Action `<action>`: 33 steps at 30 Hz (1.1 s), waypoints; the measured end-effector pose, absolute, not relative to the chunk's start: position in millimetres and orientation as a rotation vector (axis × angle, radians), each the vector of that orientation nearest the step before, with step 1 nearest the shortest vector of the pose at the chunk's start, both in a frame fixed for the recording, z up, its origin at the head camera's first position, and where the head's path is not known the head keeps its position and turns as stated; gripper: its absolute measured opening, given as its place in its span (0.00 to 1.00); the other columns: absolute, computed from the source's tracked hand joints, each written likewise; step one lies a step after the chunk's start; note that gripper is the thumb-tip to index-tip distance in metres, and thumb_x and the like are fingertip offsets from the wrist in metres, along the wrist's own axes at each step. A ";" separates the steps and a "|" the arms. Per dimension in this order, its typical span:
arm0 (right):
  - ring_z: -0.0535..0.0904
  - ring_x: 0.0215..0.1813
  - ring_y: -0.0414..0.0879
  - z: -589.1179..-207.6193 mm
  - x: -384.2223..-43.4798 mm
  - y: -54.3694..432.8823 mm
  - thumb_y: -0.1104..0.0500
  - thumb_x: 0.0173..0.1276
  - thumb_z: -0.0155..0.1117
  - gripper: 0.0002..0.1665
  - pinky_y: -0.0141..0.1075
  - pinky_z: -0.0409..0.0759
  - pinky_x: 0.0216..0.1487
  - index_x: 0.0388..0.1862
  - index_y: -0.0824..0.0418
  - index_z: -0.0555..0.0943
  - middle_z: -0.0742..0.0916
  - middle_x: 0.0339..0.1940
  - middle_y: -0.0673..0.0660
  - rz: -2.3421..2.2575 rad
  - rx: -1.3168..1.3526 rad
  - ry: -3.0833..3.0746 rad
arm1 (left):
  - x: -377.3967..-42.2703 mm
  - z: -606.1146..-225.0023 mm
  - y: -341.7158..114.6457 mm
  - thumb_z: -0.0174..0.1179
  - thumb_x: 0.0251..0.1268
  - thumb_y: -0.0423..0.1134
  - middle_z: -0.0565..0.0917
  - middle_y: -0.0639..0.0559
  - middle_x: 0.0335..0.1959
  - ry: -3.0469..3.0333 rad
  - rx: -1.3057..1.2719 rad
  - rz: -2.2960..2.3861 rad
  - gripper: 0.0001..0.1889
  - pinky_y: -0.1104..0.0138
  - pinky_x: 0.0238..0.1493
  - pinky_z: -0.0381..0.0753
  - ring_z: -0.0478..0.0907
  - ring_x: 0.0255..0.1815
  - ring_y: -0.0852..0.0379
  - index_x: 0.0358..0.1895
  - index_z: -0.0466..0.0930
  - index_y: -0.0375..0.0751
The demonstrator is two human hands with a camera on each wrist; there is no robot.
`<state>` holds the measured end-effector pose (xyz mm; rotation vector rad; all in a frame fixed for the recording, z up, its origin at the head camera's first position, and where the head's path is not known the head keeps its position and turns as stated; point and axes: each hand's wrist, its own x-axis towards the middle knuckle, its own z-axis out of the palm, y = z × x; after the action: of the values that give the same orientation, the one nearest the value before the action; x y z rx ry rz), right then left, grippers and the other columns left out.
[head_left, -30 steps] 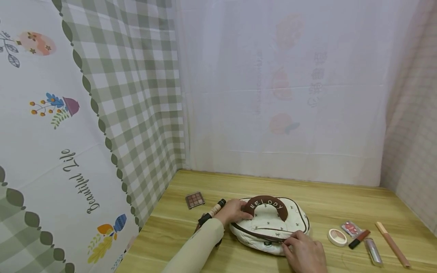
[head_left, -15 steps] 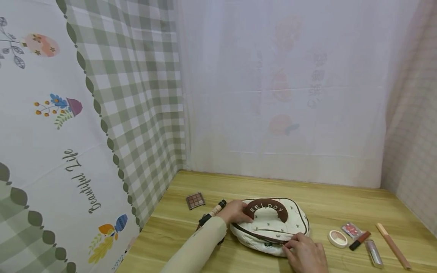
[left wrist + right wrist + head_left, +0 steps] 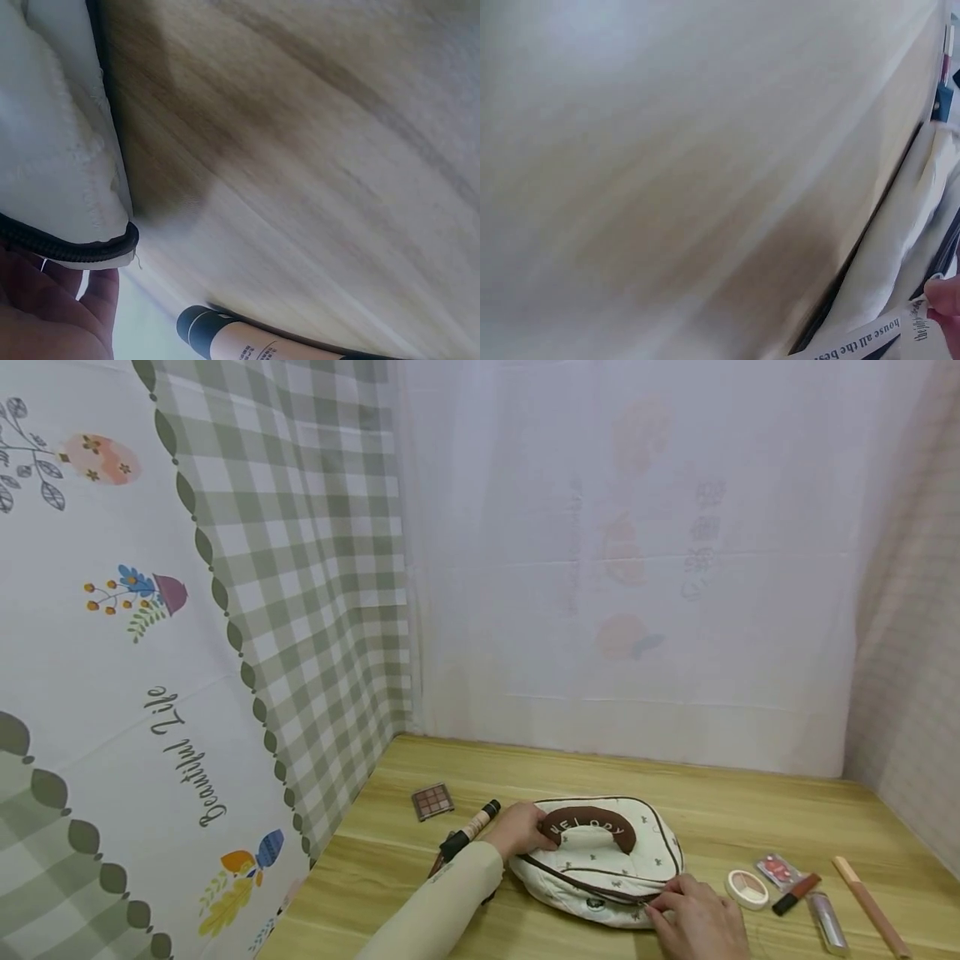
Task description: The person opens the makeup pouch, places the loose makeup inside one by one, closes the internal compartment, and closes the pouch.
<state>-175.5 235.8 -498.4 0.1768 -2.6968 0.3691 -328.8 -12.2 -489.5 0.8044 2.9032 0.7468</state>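
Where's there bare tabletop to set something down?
Free: behind the pouch, up to the back curtain; and front left, between the checked curtain and the left sleeve. Crowded: beside the right hand, where the round compact, red tube and silver tube cluster.

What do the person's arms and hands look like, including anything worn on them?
The left hand is ungloved, and a plain, pale cream long sleeve covers that forearm, with a small dark mark near the cuff, too small to read. The right hand is ungloved too; its sleeve is out of frame. No rings can be made out.
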 end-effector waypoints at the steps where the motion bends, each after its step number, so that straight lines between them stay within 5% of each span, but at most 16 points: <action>1: 0.75 0.38 0.45 -497.8 -175.3 240.7 0.53 0.53 0.77 0.11 0.54 0.69 0.39 0.19 0.41 0.82 0.76 0.33 0.42 0.368 0.171 -2.709 | -328.8 -489.5 -12.2 0.77 0.51 0.43 0.81 0.63 0.22 2.912 0.814 0.732 0.09 0.73 0.33 0.71 0.71 0.24 0.66 0.29 0.87 0.48; 17: 0.78 0.41 0.57 -490.3 -192.1 302.0 0.55 0.50 0.78 0.08 0.62 0.65 0.43 0.20 0.46 0.85 0.83 0.35 0.52 0.242 0.204 -2.597 | -328.6 -493.5 -11.5 0.77 0.51 0.43 0.82 0.62 0.22 2.937 0.875 0.732 0.07 0.71 0.31 0.73 0.74 0.25 0.65 0.29 0.88 0.49; 23: 0.80 0.40 0.62 -493.3 -202.6 312.6 0.56 0.51 0.76 0.06 0.62 0.64 0.46 0.21 0.48 0.86 0.85 0.37 0.57 0.211 0.252 -2.497 | -333.1 -500.0 -10.3 0.76 0.53 0.45 0.85 0.62 0.28 2.959 0.874 0.667 0.09 0.70 0.36 0.76 0.78 0.30 0.64 0.37 0.89 0.50; 33: 0.80 0.41 0.67 -490.6 -232.8 328.6 0.55 0.47 0.78 0.06 0.66 0.67 0.42 0.22 0.49 0.86 0.85 0.39 0.62 0.132 0.310 -2.432 | -334.3 -502.1 -15.0 0.76 0.54 0.44 0.85 0.63 0.29 2.958 0.950 0.644 0.08 0.72 0.36 0.75 0.77 0.31 0.65 0.36 0.89 0.50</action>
<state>-232.8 328.6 -490.6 0.3102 -2.4319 0.1324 -334.3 -15.0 -502.1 0.9504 2.9575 0.6436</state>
